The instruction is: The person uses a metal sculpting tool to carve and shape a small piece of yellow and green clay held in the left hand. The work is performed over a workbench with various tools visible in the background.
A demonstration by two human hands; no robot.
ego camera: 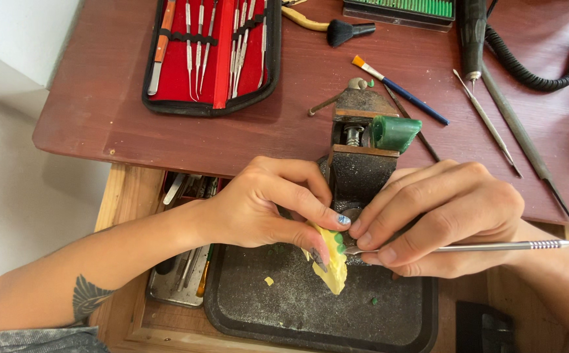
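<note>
I pinch the pale yellow wax piece (331, 261) in my left hand (268, 206) above the black tray (284, 307), while my right hand (441, 219) grips the slim steel carving tool (467, 246). I judge carving underway; next needs a light, steady stroke.

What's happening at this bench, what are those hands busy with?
A person's left hand pinches a small yellow piece over a dark tray. The right hand holds a thin metal tool with its tip at that piece. Behind them, a small vise grips a green block.
</note>
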